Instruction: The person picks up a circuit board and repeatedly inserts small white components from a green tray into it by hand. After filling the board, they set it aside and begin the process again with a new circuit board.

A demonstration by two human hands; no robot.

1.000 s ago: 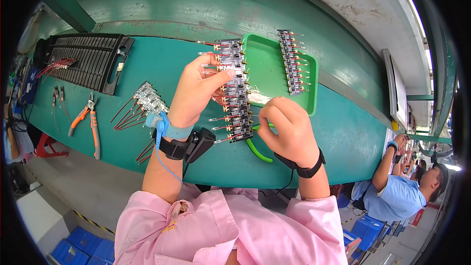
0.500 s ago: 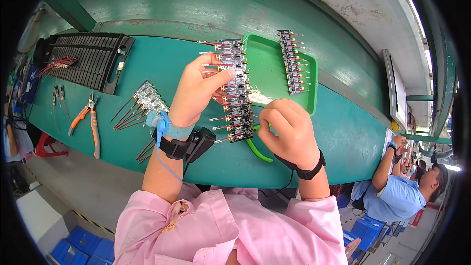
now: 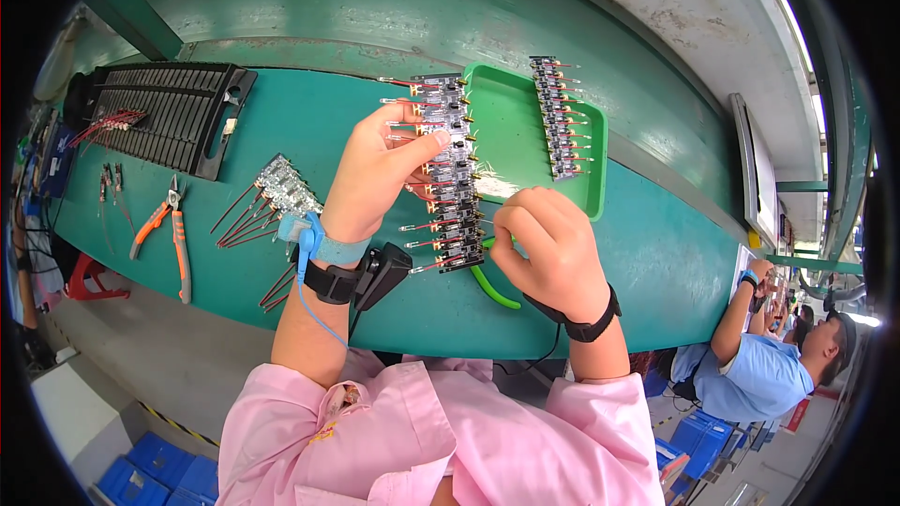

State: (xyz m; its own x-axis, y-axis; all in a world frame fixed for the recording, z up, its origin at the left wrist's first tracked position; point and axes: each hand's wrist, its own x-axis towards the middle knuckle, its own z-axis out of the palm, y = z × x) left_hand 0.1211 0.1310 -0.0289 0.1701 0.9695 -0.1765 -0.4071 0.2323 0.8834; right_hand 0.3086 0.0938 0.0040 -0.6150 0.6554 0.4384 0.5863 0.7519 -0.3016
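Note:
My left hand grips a long dark strip of small circuit boards, thumb on its face. Short red-wired leads with clear tips stick out along its left edge. My right hand is closed in a pinch beside the strip's lower right edge; a thin sliver shows at the fingertips, too small to name. Behind the strip stands a green tray with white slivers in it. Another strip of boards lies across the tray's right part. Below my right hand, a green curved handle is partly hidden.
On the left lie orange-handled pliers, a bundle of boards with red wires and a black slotted rack bearing red-wired pieces. A blue cord runs from my left wrist strap. A co-worker in blue sits at the right.
Hardly anything differs. My right hand has shifted very slightly at the strip's edge; my left hand and the strip stay in place.

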